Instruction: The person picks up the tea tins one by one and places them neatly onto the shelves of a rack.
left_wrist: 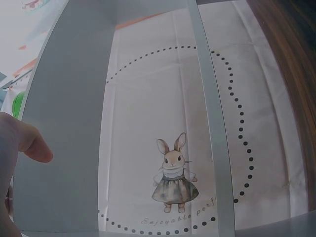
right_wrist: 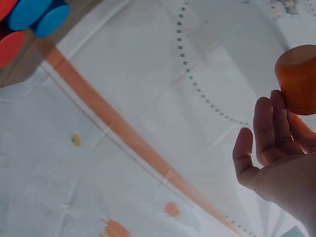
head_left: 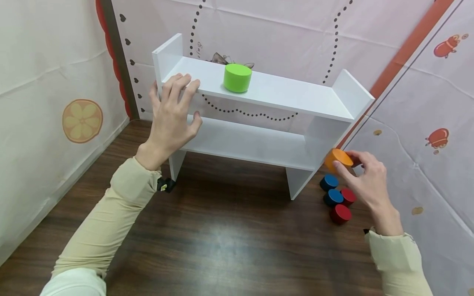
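Observation:
A white shelf unit [head_left: 244,139] stands on the floor with a green cylinder block [head_left: 238,78] on its top board. My left hand [head_left: 169,113] holds the left end of that board. Its fingers bend over the front edge and its thumb is lower, overlapping the board's underside in the left wrist view. On the right, my right hand [head_left: 366,179] pinches an orange cylinder block [head_left: 338,160] between thumb and fingers. The block is tilted in the air, beside the unit's right side panel, and also shows in the right wrist view as an orange cylinder [right_wrist: 298,81].
Below my right hand, blue cylinder blocks [head_left: 333,197] and red cylinder blocks [head_left: 340,214] stand close together on the dark wooden floor [head_left: 222,242]. Printed cloth walls [head_left: 414,164] rise behind and on both sides. The unit's lower board [head_left: 244,137] lies under the top one.

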Action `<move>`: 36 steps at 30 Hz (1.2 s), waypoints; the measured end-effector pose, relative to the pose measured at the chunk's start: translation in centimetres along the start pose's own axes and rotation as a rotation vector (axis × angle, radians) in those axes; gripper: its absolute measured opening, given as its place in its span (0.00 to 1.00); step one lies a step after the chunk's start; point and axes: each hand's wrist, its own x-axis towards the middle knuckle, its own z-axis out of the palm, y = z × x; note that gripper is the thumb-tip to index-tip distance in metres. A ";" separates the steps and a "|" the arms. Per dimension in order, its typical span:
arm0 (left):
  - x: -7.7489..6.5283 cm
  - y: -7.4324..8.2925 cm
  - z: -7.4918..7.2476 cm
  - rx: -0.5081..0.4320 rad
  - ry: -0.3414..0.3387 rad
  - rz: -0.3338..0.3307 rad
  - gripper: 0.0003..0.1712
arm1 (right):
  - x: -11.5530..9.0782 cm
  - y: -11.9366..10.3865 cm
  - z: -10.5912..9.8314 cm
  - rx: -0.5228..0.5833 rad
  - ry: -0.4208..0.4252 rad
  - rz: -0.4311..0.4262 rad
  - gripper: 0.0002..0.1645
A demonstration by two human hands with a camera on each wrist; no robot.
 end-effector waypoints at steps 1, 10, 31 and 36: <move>0.0 0.0 0.0 0.000 -0.001 -0.001 0.36 | 0.1 -0.4 -0.1 0.008 0.005 -0.011 0.22; -0.3 0.0 -0.1 -0.018 -0.011 -0.015 0.36 | 1.5 -4.3 -0.4 0.057 0.012 -0.104 0.23; -0.2 0.0 0.2 -0.015 0.003 0.002 0.37 | 7.8 -11.7 -0.9 0.180 0.059 -0.273 0.23; -0.1 0.1 0.2 -0.003 0.008 0.005 0.37 | 9.2 -12.7 -0.9 0.147 0.043 -0.235 0.26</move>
